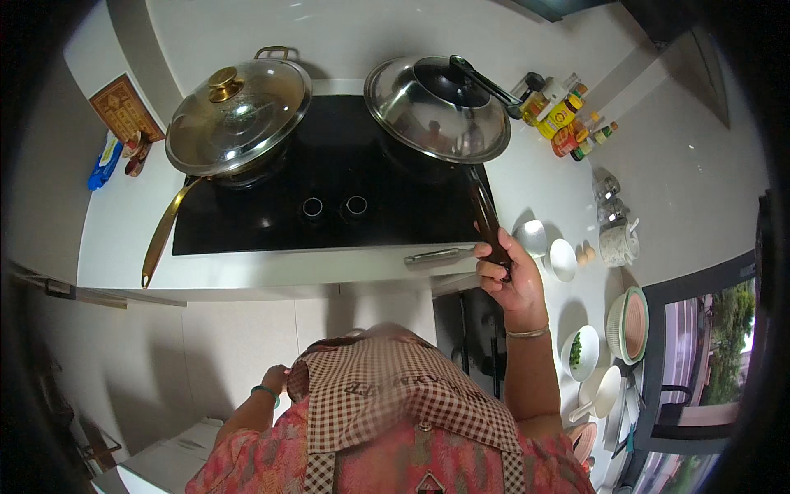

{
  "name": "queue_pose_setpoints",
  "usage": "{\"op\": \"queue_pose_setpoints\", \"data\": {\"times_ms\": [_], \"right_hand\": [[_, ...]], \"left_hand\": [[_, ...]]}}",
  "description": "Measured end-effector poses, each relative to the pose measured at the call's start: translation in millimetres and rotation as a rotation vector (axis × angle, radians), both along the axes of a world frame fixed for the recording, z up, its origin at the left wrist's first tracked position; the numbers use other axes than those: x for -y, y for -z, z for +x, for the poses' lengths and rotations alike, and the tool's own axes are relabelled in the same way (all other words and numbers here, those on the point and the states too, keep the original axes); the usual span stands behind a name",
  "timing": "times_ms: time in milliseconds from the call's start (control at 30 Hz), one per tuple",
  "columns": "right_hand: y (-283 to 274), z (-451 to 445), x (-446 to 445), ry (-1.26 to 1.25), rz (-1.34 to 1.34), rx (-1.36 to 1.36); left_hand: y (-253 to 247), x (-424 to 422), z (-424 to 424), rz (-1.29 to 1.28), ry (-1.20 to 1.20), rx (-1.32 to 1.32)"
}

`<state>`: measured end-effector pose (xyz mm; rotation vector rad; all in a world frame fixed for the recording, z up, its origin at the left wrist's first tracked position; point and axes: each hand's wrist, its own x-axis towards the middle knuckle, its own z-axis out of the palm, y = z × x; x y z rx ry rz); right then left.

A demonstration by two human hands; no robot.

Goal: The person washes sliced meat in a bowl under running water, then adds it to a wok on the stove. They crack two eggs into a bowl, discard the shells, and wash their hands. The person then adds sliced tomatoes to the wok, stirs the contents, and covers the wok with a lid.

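Observation:
My right hand (515, 268) grips the dark brown handle (486, 216) of the pan on the right side of the stove. A domed steel lid (401, 105) with a black knob covers that pan and hides its contents. A metal spatula (531, 238) lies on the counter, partly behind this hand. My left hand (276, 378) hangs low beside the checked apron (370, 383), its fingers mostly hidden. On the left side of the stove sits a second pan under a glass lid (241, 123) with a gold knob. Its gold handle (163, 234) reaches past the counter's front edge.
The black cooktop (333, 160) has two knobs. Several sauce bottles (560, 117) stand at the back right. Along the right counter are a white bowl (560, 260), two eggs (586, 255), a bowl of chopped greens (580, 353) and a colander (628, 325). Blue-packaged wipes (105, 163) lie far left.

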<state>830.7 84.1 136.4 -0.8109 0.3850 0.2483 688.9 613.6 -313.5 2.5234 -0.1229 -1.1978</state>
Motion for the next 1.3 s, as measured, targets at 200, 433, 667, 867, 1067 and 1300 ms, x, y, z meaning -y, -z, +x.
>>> {"op": "queue_pose_setpoints", "data": {"times_ms": [200,433,667,867,1067,1300], "right_hand": [[-6.6,-0.6,-9.6,-0.019,0.238,0.004],[-7.8,-4.5,-11.7,-0.015,0.251,0.004],[-6.4,-11.0,-32.7,0.13,-0.04,-0.048],[46.1,-54.3,-8.4,0.276,0.065,-0.035],[89.2,-103.6,-14.6,0.148,-0.306,-0.192],[111.7,-149.6,-21.5,0.383,-0.489,-0.354]], "left_hand": [[1.7,1.9,-6.8,-0.034,-0.084,0.015],[-2.0,-3.8,-6.3,-0.058,-0.03,0.009],[-10.7,-0.8,9.7,-0.076,-0.379,-0.233],[-6.9,3.5,26.2,-0.02,0.044,-0.01],[4.2,23.5,95.7,-0.049,0.161,0.07],[-43.4,104.9,272.5,-0.056,0.228,0.127]]}}
